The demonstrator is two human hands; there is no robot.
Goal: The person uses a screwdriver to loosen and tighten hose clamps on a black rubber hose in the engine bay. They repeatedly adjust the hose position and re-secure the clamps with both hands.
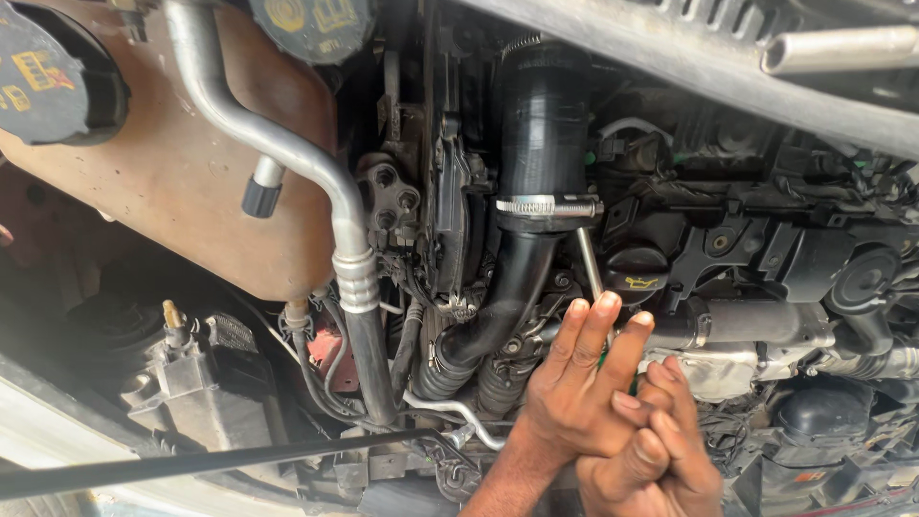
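The screwdriver (pixel 591 263) stands in the middle of the engine bay, its bare metal shaft running up from our fingers to the steel hose clamp (pixel 548 206), where the tip meets the clamp's screw at its right end. We hold it steeply so that the shaft lines up with that screw.

Going from the left, we see a round black reservoir cap (pixel 53 77) with small yellow warning pictograms on its top; a second dark cap (pixel 314 24) with yellow symbols sits at the upper edge. Between them a silver aluminium pipe (pixel 278 144) bends down across a brown, dusty panel (pixel 163 182). Lower left, a black prop rod (pixel 211 461) crosses the view.

In the centre the black intake hose (pixel 541 124) drops to the clamp, which rings the joint with a narrower hose below. Just right of the shaft sits the black oil filler cap (pixel 637 273), marked with a yellow oil-can symbol.

Our left hand (pixel 579 383) is closed around the tool, fingertips pinching the shaft where a glimpse of green handle shows. Our right hand (pixel 661 450) presses against it from below, curled tight; the two hands are together, both steadying the one tool.
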